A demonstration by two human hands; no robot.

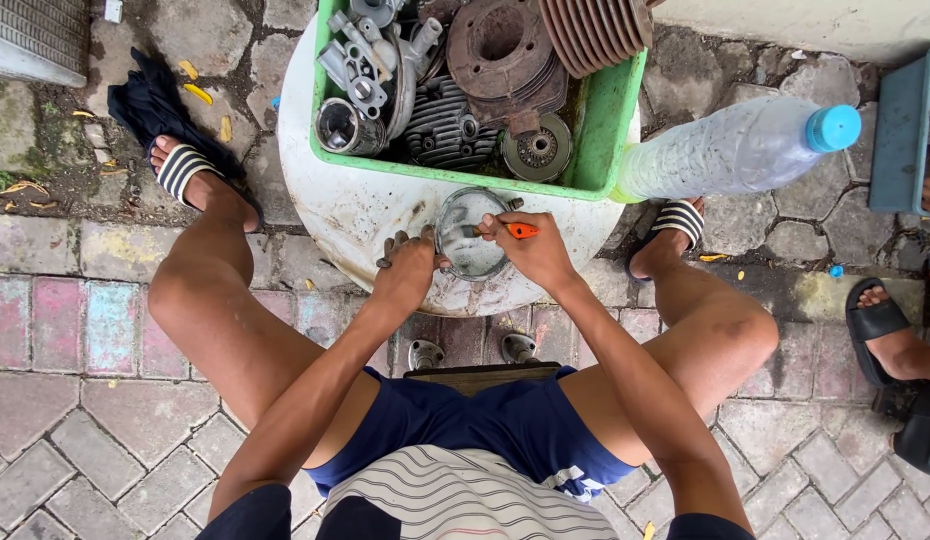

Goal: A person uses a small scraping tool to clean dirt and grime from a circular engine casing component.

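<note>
A round metal piston (469, 236), open side up, rests on a white drum-like stand (335, 210) between my knees. My left hand (408, 268) grips its left side, fingers dirty with grease. My right hand (535, 250) holds an orange-handled tool (513, 230), its tip laid across the piston's rim.
A green plastic crate (605, 130) of engine parts, cylinder heads and gears sits on the stand's far side. A clear bottle with a blue cap (735, 148) lies at the right. Another person's sandalled foot (890, 335) and a blue bin (900, 130) are at the far right. Brick paving surrounds.
</note>
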